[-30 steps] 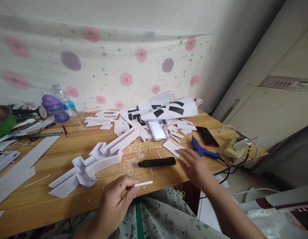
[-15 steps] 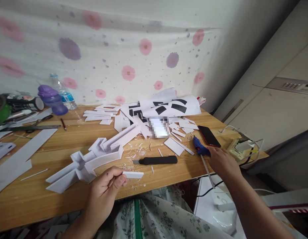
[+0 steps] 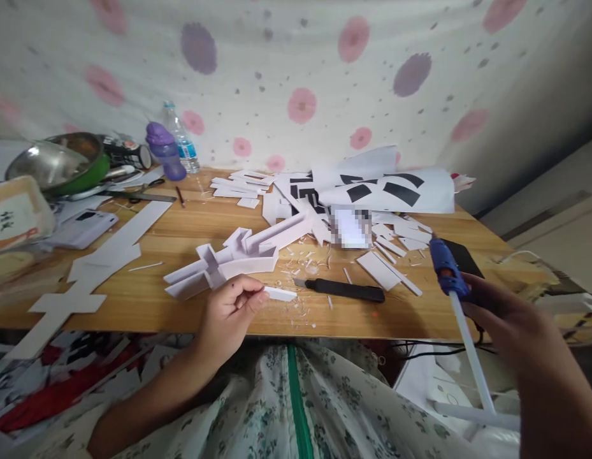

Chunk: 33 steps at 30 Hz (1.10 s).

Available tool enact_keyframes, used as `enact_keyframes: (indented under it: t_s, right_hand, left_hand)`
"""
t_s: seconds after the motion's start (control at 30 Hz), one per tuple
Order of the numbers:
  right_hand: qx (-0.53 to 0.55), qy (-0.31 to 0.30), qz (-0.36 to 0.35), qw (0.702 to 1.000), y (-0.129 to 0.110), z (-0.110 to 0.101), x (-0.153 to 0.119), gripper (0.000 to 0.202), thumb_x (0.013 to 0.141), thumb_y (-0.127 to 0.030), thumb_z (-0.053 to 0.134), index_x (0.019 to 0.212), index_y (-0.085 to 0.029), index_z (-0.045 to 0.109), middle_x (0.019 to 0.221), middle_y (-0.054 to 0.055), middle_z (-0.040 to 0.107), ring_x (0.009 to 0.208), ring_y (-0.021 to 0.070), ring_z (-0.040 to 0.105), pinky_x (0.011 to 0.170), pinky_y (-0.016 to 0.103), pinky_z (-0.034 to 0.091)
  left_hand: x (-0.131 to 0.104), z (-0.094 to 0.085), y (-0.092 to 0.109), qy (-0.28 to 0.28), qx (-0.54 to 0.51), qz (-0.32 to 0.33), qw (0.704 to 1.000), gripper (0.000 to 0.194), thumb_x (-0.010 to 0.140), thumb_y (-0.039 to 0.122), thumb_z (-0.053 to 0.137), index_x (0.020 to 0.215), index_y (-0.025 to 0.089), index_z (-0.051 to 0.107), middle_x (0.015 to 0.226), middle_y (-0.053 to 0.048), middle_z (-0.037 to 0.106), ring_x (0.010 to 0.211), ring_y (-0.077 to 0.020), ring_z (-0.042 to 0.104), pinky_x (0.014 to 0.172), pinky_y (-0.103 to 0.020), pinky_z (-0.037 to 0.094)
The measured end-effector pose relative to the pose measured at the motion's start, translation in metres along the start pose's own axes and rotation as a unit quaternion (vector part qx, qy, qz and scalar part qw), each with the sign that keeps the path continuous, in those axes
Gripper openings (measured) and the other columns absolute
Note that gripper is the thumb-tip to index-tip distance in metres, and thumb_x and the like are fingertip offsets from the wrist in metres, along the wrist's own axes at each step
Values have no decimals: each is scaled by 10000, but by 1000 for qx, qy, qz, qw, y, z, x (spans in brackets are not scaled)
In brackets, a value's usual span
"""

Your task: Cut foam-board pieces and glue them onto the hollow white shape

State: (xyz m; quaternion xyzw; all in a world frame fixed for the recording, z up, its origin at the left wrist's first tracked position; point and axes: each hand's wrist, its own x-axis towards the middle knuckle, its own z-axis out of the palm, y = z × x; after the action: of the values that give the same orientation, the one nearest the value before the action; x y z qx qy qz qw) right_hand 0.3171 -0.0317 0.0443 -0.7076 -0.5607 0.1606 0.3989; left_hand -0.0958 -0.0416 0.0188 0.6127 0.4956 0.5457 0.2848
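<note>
So the left hand [image 3: 236,309] is palm-in over the worktop's [image 3: 229,319] front edge, left of its middle, forearm slanting up from the lower left. Thumb and fingers are pinching one end of a short white strip [image 3: 280,294], free end pointing right. The right hand [image 3: 499,319] comes in from the lower right, bent round the grip of a blue glue gun [image 3: 446,268] near the front right corner. Nozzle's up and away, with a long pale glue stick [image 3: 472,357] poking out the back toward the camera.

A black utility knife [image 3: 346,291] lies between the hands, behind the front edge, blade left. The walled white shape [image 3: 238,261] sits just behind the left hand.

Writing-wise, the curled paper [image 3: 396,191] at the back has bold black blocks, can't make out words. The bottle's blue label [image 3: 187,150] and the package's [image 3: 18,213] dark characters are too small to read.
</note>
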Motion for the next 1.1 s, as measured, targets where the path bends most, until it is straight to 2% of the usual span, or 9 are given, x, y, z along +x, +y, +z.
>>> enact_keyframes:
  t_s: [0.07, 0.17, 0.23, 0.3, 0.33, 0.47, 0.6, 0.77, 1.1]
  right_hand:
    - [207, -56, 29, 976, -28, 23, -17, 414, 633, -368, 695, 1029, -268, 625, 820, 30, 675, 751, 245, 634, 664, 365, 518]
    - [413, -182, 22, 892, -75, 65, -44, 423, 584, -465, 768, 922, -249, 635, 735, -3, 584, 581, 149, 554, 548, 296, 486]
    - [463, -287, 37, 838, -98, 90, -58, 476, 599, -514, 760, 967, -244, 626, 707, -23, 521, 471, 96, 469, 441, 259, 426]
    - [472, -368, 34, 801, -113, 109, -66, 460, 654, -554, 709, 951, -214, 624, 677, -26, 500, 451, 91, 449, 483, 296, 463]
    - [464, -394, 31, 792, -118, 116, -68, 448, 678, -568, 683, 922, -197, 625, 669, -21, 505, 457, 98, 461, 519, 319, 484]
    - [352, -451, 18, 820, -128, 133, -68, 381, 699, -531, 691, 788, -168, 614, 686, 18, 571, 519, 116, 515, 536, 287, 487]
    - [260, -473, -15, 842, -137, 142, -67, 352, 736, -511, 663, 689, -175, 568, 620, 9, 554, 556, 128, 521, 500, 243, 435]
    - [257, -451, -55, 853, -143, 145, -70, 362, 739, -544, 640, 749, -198, 534, 585, -29, 521, 509, 114, 476, 488, 245, 404]
    - [225, -429, -90, 870, -146, 146, -69, 326, 745, -530, 613, 761, -213, 538, 549, -35, 499, 489, 117, 457, 449, 239, 377]
  left_hand:
    - [1, -2, 1, 0, -6, -15, 1000, 89, 781, 254, 610, 742, 175, 615, 586, 37, 557, 515, -92, 502, 498, -199, 405]
    - [3, -6, 8, -1, -11, -35, 999, 92, 768, 248, 606, 723, 169, 591, 599, 35, 554, 523, -91, 503, 505, -202, 408]
    - [5, -11, 11, 3, 1, -47, 999, 94, 761, 244, 603, 711, 168, 584, 597, 36, 550, 525, -89, 502, 505, -200, 407]
    - [5, -17, 13, 12, 20, -53, 998, 96, 755, 246, 607, 707, 166, 585, 596, 35, 553, 527, -89, 502, 510, -202, 411]
    - [4, -21, 13, 14, 33, -54, 998, 94, 756, 247, 607, 710, 166, 589, 598, 35, 558, 528, -90, 503, 513, -203, 412]
    - [-1, -37, 13, 15, 99, -30, 995, 57, 770, 219, 587, 751, 170, 607, 676, 18, 621, 583, -101, 545, 546, -209, 427]
    - [-5, -47, 18, 6, 174, 26, 984, 58, 789, 169, 565, 761, 173, 615, 723, 9, 652, 655, -112, 583, 620, -217, 450]
    - [-3, -48, 19, -7, 210, 76, 975, 76, 802, 158, 565, 745, 175, 614, 700, 9, 658, 645, -115, 590, 629, -222, 459]
    - [-3, -48, 19, -21, 212, 95, 972, 79, 813, 156, 564, 753, 182, 610, 702, 5, 658, 652, -119, 594, 634, -235, 465]
